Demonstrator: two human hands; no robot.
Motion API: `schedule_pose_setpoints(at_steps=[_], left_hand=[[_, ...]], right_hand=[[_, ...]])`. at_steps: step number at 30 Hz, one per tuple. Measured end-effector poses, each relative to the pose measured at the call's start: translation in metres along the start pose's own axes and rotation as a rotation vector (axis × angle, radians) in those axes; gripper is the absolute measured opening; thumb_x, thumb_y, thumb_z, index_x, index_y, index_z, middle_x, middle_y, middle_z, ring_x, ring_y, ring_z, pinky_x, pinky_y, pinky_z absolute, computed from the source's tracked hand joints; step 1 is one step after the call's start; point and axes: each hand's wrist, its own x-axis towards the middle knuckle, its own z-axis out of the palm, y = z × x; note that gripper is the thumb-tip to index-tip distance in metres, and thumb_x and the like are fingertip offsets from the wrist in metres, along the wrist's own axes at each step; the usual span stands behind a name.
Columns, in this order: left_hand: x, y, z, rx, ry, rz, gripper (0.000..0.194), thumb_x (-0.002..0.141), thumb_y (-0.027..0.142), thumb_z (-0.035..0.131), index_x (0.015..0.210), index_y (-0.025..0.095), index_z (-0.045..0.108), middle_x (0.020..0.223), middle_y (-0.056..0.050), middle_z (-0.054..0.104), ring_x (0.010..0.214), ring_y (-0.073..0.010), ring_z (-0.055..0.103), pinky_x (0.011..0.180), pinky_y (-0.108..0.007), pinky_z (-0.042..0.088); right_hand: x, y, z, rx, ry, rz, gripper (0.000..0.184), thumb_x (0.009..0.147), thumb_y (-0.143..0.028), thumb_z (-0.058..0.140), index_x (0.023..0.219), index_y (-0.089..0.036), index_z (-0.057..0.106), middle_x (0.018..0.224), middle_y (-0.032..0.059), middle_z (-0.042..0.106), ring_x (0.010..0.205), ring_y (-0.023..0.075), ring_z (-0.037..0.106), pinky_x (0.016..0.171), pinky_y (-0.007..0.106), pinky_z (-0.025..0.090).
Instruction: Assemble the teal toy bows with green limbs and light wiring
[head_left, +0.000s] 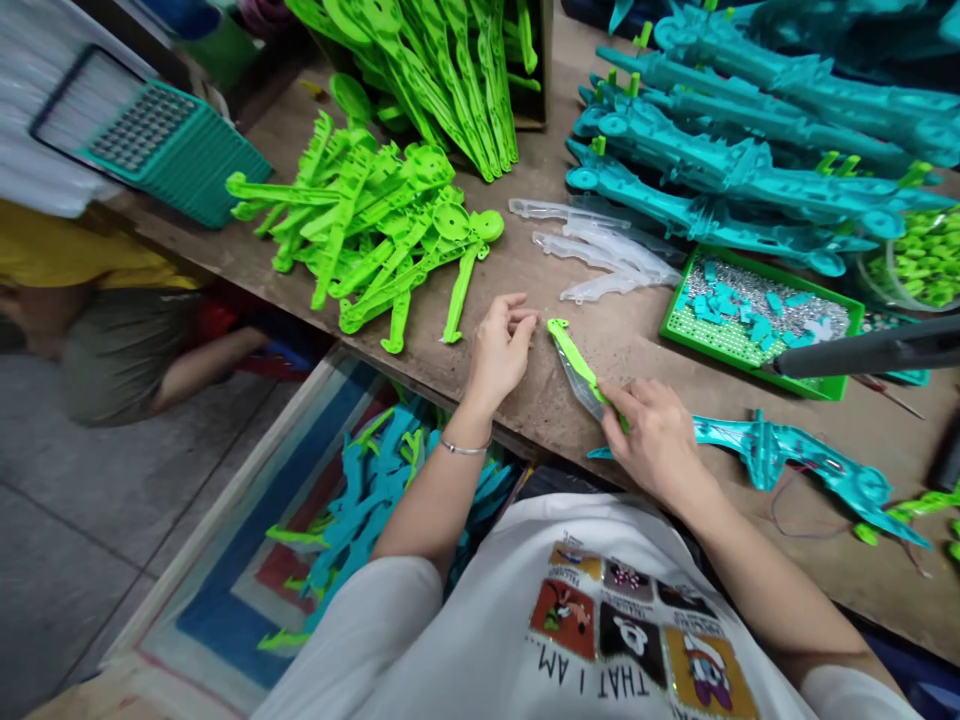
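Note:
My right hand (651, 435) grips a bright green plastic strip (574, 350) with a clear plastic piece (581, 385) lying along its near side. My left hand (501, 350) is just left of the strip's far end, fingers loosely bent and apart, with no object visible in it. Under and beyond my right hand lies a turquoise bow-shaped plastic part (787, 450) with thin wires at its right end. Several clear, translucent blade-like pieces (600, 245) lie on the table past my hands. A loose heap of green plastic parts (382, 220) lies to the left.
A green tray (757, 370) holds small screws and turquoise bits, with a dark electric screwdriver (870, 345) over it. Turquoise parts (720, 150) are piled behind. A box (536, 110) holds more green parts. Teal baskets (180, 160) and a seated person (112, 330) are at the left.

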Motion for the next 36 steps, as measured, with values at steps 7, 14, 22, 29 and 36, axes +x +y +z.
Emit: schedule_pose_setpoints(at_steps=[7, 14, 22, 29, 36], left_hand=[[0.017, -0.002, 0.010, 0.025, -0.110, -0.010, 0.030, 0.095, 0.025, 0.058, 0.125, 0.021, 0.061, 0.104, -0.007, 0.080, 0.091, -0.0190, 0.076, 0.079, -0.032, 0.061], [0.022, 0.003, 0.013, 0.064, -0.130, 0.018, 0.036, 0.085, 0.025, 0.076, 0.118, 0.017, 0.065, 0.094, -0.006, 0.078, 0.080, -0.0171, 0.074, 0.076, -0.031, 0.059], [0.020, 0.005, 0.016, 0.057, -0.114, 0.044, 0.034, 0.075, 0.021, 0.085, 0.106, 0.016, 0.071, 0.091, -0.004, 0.077, 0.077, -0.0138, 0.072, 0.076, -0.028, 0.057], [0.016, 0.002, 0.017, 0.026, -0.075, 0.065, 0.033, 0.076, 0.023, 0.084, 0.107, 0.017, 0.072, 0.092, -0.004, 0.078, 0.078, -0.0140, 0.071, 0.077, -0.028, 0.057], [0.016, -0.002, 0.018, -0.013, -0.064, 0.062, 0.035, 0.074, 0.026, 0.085, 0.105, 0.017, 0.074, 0.093, -0.004, 0.079, 0.081, -0.0153, 0.072, 0.080, -0.029, 0.057]], right_hand=[[0.003, -0.002, 0.008, -0.005, -0.057, 0.049, 0.030, 0.098, -0.024, 0.054, 0.119, -0.020, 0.076, 0.082, 0.0083, 0.066, 0.080, 0.0231, 0.056, 0.072, 0.036, 0.041], [0.007, -0.002, 0.008, -0.015, -0.114, 0.074, 0.030, 0.098, -0.025, 0.055, 0.117, -0.020, 0.077, 0.082, 0.0086, 0.068, 0.078, 0.0233, 0.059, 0.070, 0.035, 0.041], [0.016, 0.003, 0.002, 0.139, -0.209, 0.132, 0.032, 0.102, -0.034, 0.054, 0.118, -0.020, 0.078, 0.093, 0.0100, 0.074, 0.085, 0.0224, 0.067, 0.076, 0.033, 0.045], [0.064, 0.018, 0.016, 0.596, -0.371, 0.310, 0.032, 0.092, -0.035, 0.069, 0.119, -0.017, 0.070, 0.088, 0.0014, 0.075, 0.074, 0.0150, 0.065, 0.068, 0.027, 0.042], [0.074, 0.016, 0.031, 0.645, -0.408, 0.373, 0.032, 0.085, -0.025, 0.072, 0.116, -0.016, 0.067, 0.083, -0.0010, 0.069, 0.071, 0.0134, 0.059, 0.064, 0.026, 0.038]])
